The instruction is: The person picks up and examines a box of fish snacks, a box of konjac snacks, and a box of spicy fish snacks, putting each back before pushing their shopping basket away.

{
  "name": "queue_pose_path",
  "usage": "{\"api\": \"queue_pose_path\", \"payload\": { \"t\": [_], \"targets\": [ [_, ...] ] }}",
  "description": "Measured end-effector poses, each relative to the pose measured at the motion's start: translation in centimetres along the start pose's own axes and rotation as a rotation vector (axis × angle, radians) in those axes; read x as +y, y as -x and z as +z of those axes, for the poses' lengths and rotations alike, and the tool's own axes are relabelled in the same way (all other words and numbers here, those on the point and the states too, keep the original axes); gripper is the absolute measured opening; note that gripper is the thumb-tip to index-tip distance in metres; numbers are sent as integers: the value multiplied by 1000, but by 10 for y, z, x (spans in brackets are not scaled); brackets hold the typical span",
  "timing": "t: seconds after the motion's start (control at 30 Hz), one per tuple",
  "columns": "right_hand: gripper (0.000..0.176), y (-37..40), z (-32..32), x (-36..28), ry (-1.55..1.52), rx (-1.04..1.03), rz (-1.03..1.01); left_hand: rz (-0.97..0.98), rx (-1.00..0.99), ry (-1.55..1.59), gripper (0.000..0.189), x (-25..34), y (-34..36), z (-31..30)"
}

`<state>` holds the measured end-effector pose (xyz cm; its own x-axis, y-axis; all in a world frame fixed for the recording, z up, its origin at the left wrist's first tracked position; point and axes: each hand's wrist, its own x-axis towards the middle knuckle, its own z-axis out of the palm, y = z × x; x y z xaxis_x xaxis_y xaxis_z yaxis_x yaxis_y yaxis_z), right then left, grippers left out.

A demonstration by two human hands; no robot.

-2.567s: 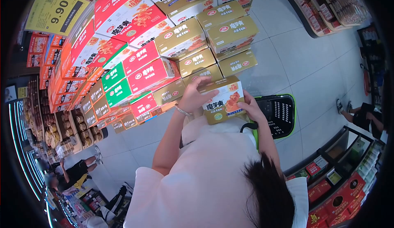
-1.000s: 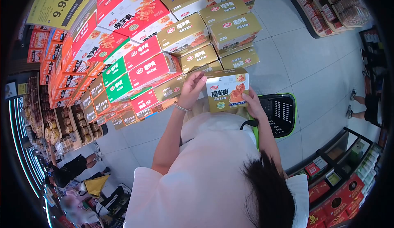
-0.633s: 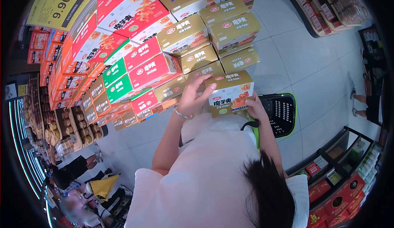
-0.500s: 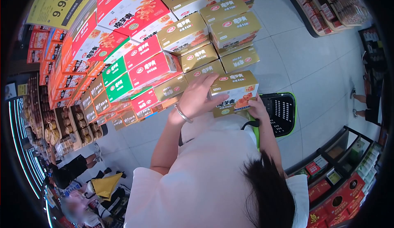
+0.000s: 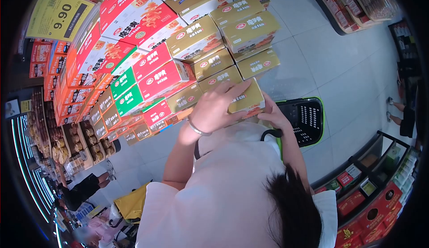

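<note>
A gold box is held between my two hands, close to my chest. My left hand, with a silver bangle at the wrist, wraps over the box's left side. My right hand grips its right side. A black and green shopping basket hangs by its black handle at my right forearm. Just beyond my hands are stacked gold boxes and red boxes.
Green boxes and orange packs fill the display to the left, under a yellow price sign. Shelves stand at upper right and more at lower right. Other people are at lower left and far right.
The box has been turned, so its printed large face no longer shows and its narrow gold side faces up. Both hands have shifted around it, the right hand moving slightly left.
</note>
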<state>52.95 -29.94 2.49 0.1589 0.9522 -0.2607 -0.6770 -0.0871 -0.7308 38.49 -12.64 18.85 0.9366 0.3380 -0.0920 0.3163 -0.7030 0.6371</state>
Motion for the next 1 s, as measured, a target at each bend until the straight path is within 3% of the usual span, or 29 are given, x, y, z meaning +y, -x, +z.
{"api": "queue_pose_path", "payload": {
  "t": [0.03, 0.2, 0.47, 0.7, 0.87, 1.0],
  "targets": [
    [95, -3, -5, 7, 23, -6, -29, 5, -2, 0, 71, -1, 2, -8],
    [81, -8, -22, 16, -61, -132, -18, 47, 372, -134, 69, -8, 4, -32],
    [59, -10, -26, 18, -44, -97, 54, 17, 361, -308, 70, -22, -17, -34],
    [56, -5, -33, 17, -70, -49, 59, -2, 390, -293, 71, -22, -11, -33],
    [54, -5, -36, 20, -76, -34, 63, -124, 396, -293, 71, -13, -14, -38],
    [52, -5, -37, 20, -79, -25, 60, -32, 431, -351, 75, -23, -26, -39]
  ]
}}
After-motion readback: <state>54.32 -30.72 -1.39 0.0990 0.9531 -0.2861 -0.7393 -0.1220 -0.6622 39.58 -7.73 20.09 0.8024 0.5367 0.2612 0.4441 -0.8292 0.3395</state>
